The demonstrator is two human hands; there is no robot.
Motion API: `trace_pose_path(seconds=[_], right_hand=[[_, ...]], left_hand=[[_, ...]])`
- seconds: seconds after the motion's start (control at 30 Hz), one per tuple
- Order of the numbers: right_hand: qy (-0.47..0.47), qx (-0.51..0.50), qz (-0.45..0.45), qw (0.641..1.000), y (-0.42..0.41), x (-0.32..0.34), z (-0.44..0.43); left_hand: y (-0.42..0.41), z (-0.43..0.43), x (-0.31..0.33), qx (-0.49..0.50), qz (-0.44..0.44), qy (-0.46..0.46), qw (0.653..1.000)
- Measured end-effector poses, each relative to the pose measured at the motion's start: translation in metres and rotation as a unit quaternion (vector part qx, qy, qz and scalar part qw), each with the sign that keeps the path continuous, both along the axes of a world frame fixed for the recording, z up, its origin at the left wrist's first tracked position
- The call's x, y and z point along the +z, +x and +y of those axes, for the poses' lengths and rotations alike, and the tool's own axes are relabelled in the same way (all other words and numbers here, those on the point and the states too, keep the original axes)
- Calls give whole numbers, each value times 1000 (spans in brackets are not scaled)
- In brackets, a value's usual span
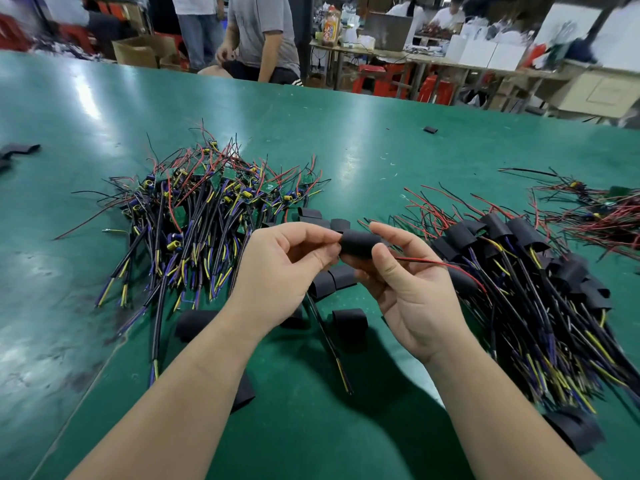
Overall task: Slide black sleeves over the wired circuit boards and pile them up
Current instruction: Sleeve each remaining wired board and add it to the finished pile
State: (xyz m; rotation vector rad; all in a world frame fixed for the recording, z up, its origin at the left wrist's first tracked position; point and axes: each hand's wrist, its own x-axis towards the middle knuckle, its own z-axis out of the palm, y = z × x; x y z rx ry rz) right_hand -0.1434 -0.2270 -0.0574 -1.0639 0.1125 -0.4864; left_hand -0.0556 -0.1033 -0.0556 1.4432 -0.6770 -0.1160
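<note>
Now you are pinching the black sleeve, lying left-to-right, between your left hand and right hand, the right being nearer the sleeved pile.

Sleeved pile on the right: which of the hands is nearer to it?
Right. The right hand sits just beside the sleeved pile; the left hand is farther off, across the black sleeve both hands pinch.

Left of the left grip lay the unsleeved wired boards, right of the right grip the sleeved pile, and loose sleeves on the tabletop beneath both.
</note>
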Motion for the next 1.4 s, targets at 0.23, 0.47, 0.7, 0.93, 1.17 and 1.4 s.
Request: trace_pose_path(seconds=[0.23, 0.47, 0.7, 0.93, 1.17, 1.4], right_hand=[[48, -8, 13, 999, 3, 2, 4], [126, -74, 44, 988, 4, 30, -19], [-247, -305, 142, 909, -15, 54, -93], [-532, -425, 321, 659, -32, 28, -146], [-554, -481, 267, 625, -29, 12, -132], [-591, -435, 179, 656, -14, 5, -97]], left_hand=[[-3, -2, 0, -15, 21, -7, 1000], [4, 5, 7, -90, 209, -100, 969], [36, 17, -5, 206, 70, 38, 975], [46, 23, -27, 307, -125, 493, 805], [54, 19, -34, 337, -174, 573, 726], [62, 14, -34, 331, -126, 597, 720]])
